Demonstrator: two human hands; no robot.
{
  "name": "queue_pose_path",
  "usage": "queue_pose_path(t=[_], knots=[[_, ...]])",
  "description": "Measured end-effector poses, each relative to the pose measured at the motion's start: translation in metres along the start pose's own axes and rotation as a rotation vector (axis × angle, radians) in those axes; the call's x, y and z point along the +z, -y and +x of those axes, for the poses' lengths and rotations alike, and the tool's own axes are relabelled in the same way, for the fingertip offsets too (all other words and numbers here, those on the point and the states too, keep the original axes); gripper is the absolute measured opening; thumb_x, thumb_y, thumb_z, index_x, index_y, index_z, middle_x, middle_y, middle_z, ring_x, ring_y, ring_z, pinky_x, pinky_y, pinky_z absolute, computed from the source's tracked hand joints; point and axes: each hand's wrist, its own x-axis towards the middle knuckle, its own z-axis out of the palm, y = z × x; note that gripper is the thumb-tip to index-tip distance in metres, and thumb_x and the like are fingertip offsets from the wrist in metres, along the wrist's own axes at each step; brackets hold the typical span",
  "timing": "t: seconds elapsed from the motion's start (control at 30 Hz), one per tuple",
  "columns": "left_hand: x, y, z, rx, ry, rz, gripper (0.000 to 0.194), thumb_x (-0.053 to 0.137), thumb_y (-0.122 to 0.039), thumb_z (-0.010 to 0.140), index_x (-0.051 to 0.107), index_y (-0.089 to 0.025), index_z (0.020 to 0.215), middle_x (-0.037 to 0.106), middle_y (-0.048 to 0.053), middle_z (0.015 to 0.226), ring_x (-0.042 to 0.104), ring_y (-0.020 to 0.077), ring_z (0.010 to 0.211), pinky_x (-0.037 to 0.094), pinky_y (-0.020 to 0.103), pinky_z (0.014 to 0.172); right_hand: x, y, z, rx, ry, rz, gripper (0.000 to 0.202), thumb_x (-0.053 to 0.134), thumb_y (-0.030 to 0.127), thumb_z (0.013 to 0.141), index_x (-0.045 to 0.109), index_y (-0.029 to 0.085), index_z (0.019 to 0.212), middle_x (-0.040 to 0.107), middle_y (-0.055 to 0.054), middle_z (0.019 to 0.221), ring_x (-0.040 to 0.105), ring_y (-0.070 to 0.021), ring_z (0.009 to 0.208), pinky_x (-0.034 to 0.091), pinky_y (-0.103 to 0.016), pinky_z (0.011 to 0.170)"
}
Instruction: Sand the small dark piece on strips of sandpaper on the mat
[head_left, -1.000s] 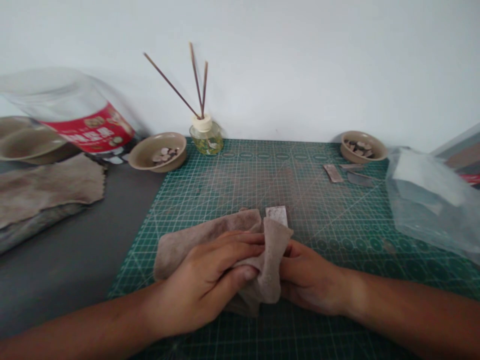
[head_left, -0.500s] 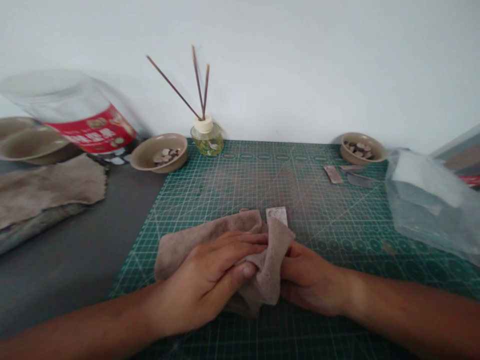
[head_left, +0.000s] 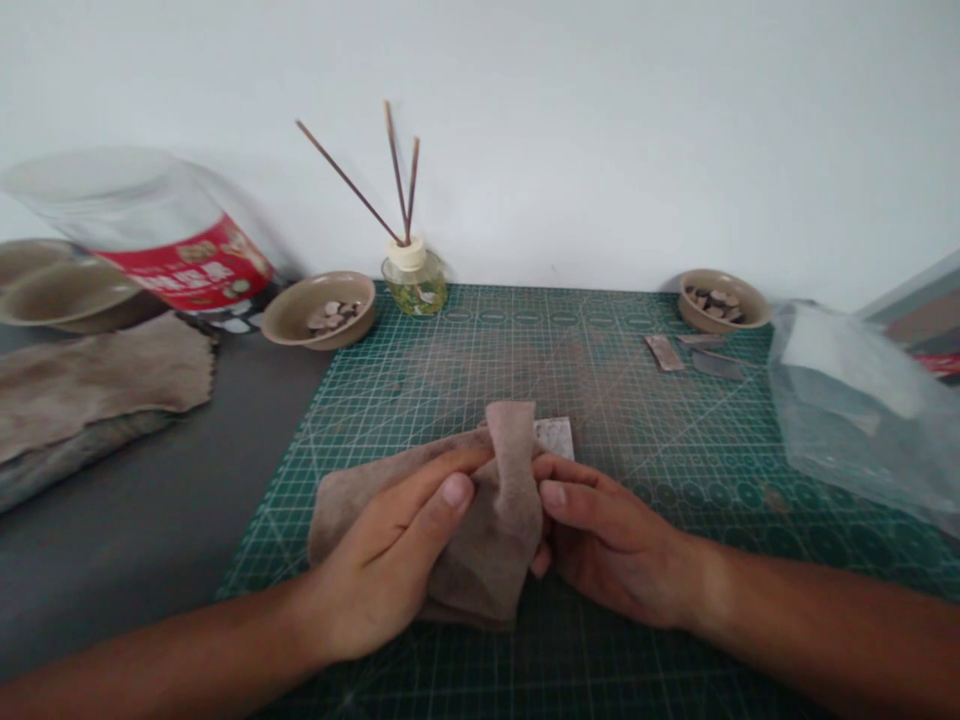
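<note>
A greyish-brown cloth lies bunched on the green cutting mat, with one strip of it standing up in a fold between my hands. My left hand rests over the cloth's left part, fingers tucked behind the raised fold and thumb on top. Closed at the cloth's right edge, my right hand has its thumb and fingertips against the fabric. Whether anything lies inside the folds is hidden. A small pale, speckled rectangular piece shows just behind the cloth, partly covered by it.
On the cutting mat stand a reed diffuser and a bowl of small chips, near several flat scraps. Leftward are another bowl, a red-labelled jar and folded fabric. A plastic bag lies right.
The raised cloth fold has shifted left and now stands more upright. My left fingers have drawn back leftward, and my right thumb and fingers show more plainly at the cloth's edge.
</note>
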Motion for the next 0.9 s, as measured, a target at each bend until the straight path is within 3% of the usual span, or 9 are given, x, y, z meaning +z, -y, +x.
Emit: queue_pose_path(t=[0.2, 0.5, 0.7, 0.77, 0.9], knots=[[0.001, 0.004, -0.003, -0.029, -0.037, 0.035, 0.041, 0.038, -0.045, 0.104, 0.061, -0.027, 0.133, 0.071, 0.003, 0.124, 0.060, 0.0273, 0.127, 0.052, 0.044, 0.109, -0.003, -0.002, 0.001, 0.001, 0.018, 0.037, 0.025, 0.076, 0.038, 0.086, 0.070, 0.020, 0.101, 0.066, 0.001, 0.080, 0.060, -0.0098, 0.063, 0.048, -0.021, 0.059], [0.002, -0.005, 0.006, -0.153, -0.152, 0.059, 0.039, 0.041, -0.049, 0.102, 0.066, -0.025, 0.122, 0.075, 0.001, 0.111, 0.072, 0.0222, 0.095, 0.061, 0.035, 0.086, -0.002, 0.000, -0.001, -0.008, 0.034, 0.033, 0.029, 0.073, 0.041, 0.086, 0.066, 0.021, 0.105, 0.068, 0.001, 0.090, 0.065, -0.0090, 0.064, 0.049, -0.020, 0.058], [0.001, -0.003, 0.002, -0.107, -0.161, 0.069, 0.039, 0.039, -0.050, 0.102, 0.067, -0.026, 0.117, 0.076, 0.001, 0.102, 0.071, 0.0216, 0.088, 0.062, 0.035, 0.079, -0.003, -0.002, 0.000, 0.009, 0.004, 0.033, 0.028, 0.073, 0.040, 0.089, 0.063, 0.022, 0.107, 0.067, 0.002, 0.083, 0.065, -0.0094, 0.063, 0.048, -0.020, 0.059], [0.001, -0.001, 0.000, -0.066, -0.149, 0.076, 0.039, 0.037, -0.048, 0.103, 0.065, -0.027, 0.121, 0.075, 0.002, 0.109, 0.071, 0.0224, 0.094, 0.062, 0.036, 0.083, -0.002, -0.003, 0.001, 0.019, -0.010, 0.013, 0.026, 0.073, 0.040, 0.089, 0.063, 0.021, 0.104, 0.066, 0.003, 0.081, 0.064, -0.0092, 0.064, 0.048, -0.021, 0.060], [0.001, -0.002, 0.002, 0.098, -0.024, 0.128, 0.035, 0.043, -0.038, 0.103, 0.061, -0.029, 0.132, 0.069, 0.002, 0.128, 0.064, 0.0249, 0.120, 0.052, 0.043, 0.108, 0.001, -0.006, 0.003, 0.031, -0.042, -0.014, 0.029, 0.079, 0.041, 0.084, 0.066, 0.021, 0.100, 0.064, 0.003, 0.080, 0.060, -0.0094, 0.068, 0.046, -0.022, 0.063]])
